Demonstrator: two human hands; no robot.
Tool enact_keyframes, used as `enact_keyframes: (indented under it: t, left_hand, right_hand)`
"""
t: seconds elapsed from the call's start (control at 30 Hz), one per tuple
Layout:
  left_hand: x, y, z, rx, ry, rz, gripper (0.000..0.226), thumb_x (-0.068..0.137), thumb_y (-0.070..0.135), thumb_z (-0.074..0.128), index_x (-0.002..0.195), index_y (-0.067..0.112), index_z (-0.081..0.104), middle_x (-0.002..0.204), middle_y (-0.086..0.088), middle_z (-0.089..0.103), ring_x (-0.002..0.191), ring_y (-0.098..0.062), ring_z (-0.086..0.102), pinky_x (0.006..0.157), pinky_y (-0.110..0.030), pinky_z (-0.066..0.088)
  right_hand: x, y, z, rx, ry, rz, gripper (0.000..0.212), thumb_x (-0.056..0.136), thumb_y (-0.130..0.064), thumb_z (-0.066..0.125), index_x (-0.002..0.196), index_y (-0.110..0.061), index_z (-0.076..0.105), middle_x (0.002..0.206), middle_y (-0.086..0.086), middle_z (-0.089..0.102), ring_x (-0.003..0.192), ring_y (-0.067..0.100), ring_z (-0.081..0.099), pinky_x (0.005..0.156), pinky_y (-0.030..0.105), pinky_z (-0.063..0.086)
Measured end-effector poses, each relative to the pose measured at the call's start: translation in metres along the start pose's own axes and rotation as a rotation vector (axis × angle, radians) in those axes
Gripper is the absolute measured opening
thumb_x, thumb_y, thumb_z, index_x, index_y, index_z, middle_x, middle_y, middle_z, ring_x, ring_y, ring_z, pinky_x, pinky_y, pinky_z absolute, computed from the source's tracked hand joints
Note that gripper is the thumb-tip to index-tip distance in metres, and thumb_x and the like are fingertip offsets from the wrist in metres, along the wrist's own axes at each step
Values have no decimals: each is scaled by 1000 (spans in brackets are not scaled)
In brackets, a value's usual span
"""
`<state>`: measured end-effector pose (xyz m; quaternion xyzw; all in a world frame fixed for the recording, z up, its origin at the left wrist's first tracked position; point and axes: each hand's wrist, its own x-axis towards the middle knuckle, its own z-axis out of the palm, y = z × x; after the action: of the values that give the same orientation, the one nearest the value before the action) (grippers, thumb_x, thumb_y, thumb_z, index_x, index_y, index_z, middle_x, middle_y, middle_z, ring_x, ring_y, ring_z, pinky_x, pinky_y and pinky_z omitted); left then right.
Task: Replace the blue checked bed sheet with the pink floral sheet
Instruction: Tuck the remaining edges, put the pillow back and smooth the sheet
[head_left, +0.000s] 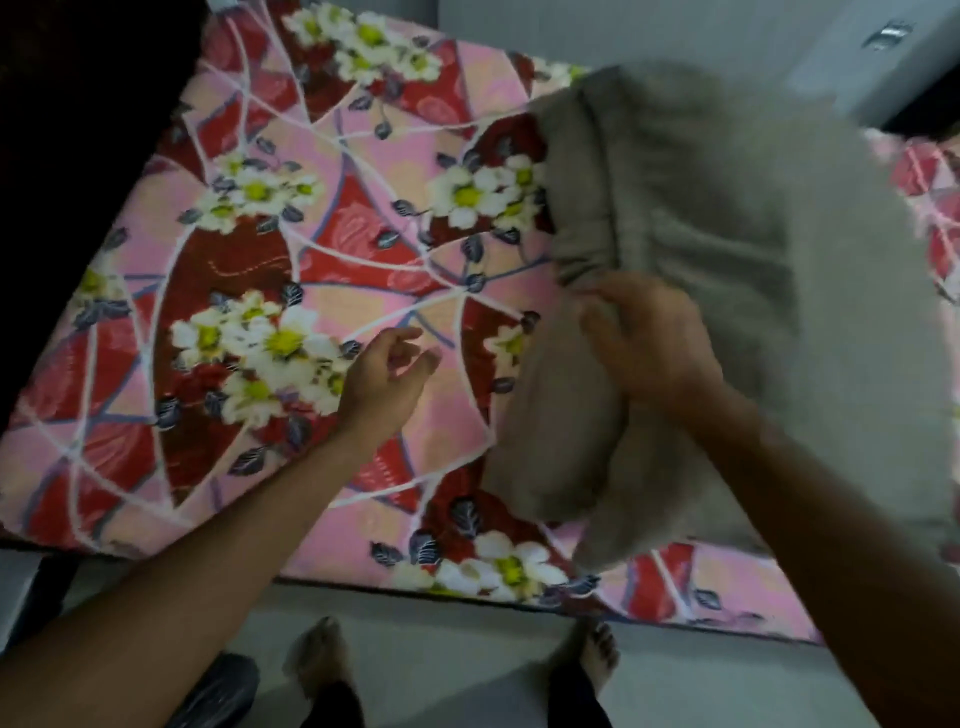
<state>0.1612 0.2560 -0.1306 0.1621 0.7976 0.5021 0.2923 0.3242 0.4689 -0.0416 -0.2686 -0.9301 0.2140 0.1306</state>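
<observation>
The pink floral sheet (322, 270), patterned with red panels and white flowers, lies spread over the low mattress and fills most of the view. My right hand (649, 343) grips a bunched edge of a grey blanket (737, 249), which is lifted above the right side of the bed and blurred by motion. My left hand (389, 374) hovers just over the sheet near the bed's middle, fingers loosely curled, holding nothing. No blue checked sheet is in view.
My bare feet (322, 660) stand on the grey floor (467, 623) at the near edge of the bed. A dark object (218, 691) lies on the floor by my left foot. A dark wall or furniture (78, 130) borders the bed's left side.
</observation>
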Motion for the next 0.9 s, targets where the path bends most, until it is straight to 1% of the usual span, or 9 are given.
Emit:
enact_keyframes:
  t: [0.13, 0.23, 0.33, 0.4, 0.47, 0.6, 0.7, 0.8, 0.9]
  left_hand:
    - [28, 70, 90, -61, -11, -15, 49, 86, 51, 68, 122, 18, 60, 100, 8, 64, 81, 5, 57, 72, -13, 43]
    - [56, 107, 144, -38, -89, -14, 59, 92, 58, 58, 126, 11, 61, 118, -9, 66, 105, -17, 64, 82, -23, 49]
    - [72, 135, 175, -53, -123, -29, 60, 82, 73, 55, 116, 24, 68, 116, 5, 69, 106, -12, 63, 85, -25, 48]
    - [78, 149, 192, -60, -123, -84, 81, 68, 84, 57, 126, 28, 65, 121, 7, 68, 109, -13, 62, 93, -34, 47]
    - [80, 154, 204, -34, -145, -136, 86, 72, 81, 60, 138, 26, 56, 128, 6, 62, 106, -12, 60, 85, -31, 46]
    - [84, 160, 216, 9, -124, -229, 107, 65, 80, 69, 151, 25, 36, 140, 5, 52, 117, -18, 56, 92, -35, 45]
    - [92, 162, 217, 9, -171, -283, 104, 61, 82, 70, 147, 30, 44, 138, 7, 57, 122, -17, 56, 104, -40, 44]
    - [98, 166, 222, -65, -251, -316, 77, 73, 74, 68, 136, 32, 57, 126, 7, 65, 114, -14, 61, 102, -37, 45]
    - [107, 153, 225, -17, -225, -329, 97, 62, 74, 74, 145, 32, 46, 130, 6, 60, 113, -16, 58, 89, -33, 46]
  right_hand:
    - [7, 118, -76, -81, 234, 224, 44, 89, -48, 54, 121, -23, 69, 118, 8, 68, 109, 33, 62, 92, 41, 49]
    - [5, 190, -107, -170, 232, 440, 54, 88, -66, 52, 129, -32, 58, 138, 4, 53, 126, 34, 48, 104, 48, 38]
    - [5, 246, -122, -33, 161, 552, 75, 82, -82, 45, 141, -36, 46, 150, 4, 44, 136, 33, 42, 113, 51, 35]
    - [6, 282, -126, 102, 117, 619, 83, 79, -85, 48, 148, -40, 38, 156, 3, 37, 141, 30, 39, 116, 49, 33]
    - [4, 313, -128, 367, 106, 686, 93, 74, -86, 57, 150, -37, 36, 154, -1, 43, 138, 22, 46, 117, 46, 35]
    - [3, 358, -128, 880, -42, 760, 63, 86, -65, 64, 135, -25, 57, 124, 0, 71, 108, 19, 70, 105, 48, 50]
    - [-1, 362, -130, 1061, -175, 781, 40, 94, -57, 54, 114, -27, 71, 110, 1, 76, 92, 15, 74, 91, 38, 54]
    - [-3, 366, -124, 1159, -177, 861, 45, 94, -58, 49, 120, -26, 67, 103, -2, 77, 90, 13, 74, 78, 31, 58]
    - [-2, 365, -110, 1217, -159, 883, 43, 98, -56, 46, 121, -25, 66, 101, -3, 78, 92, 13, 74, 68, 25, 60]
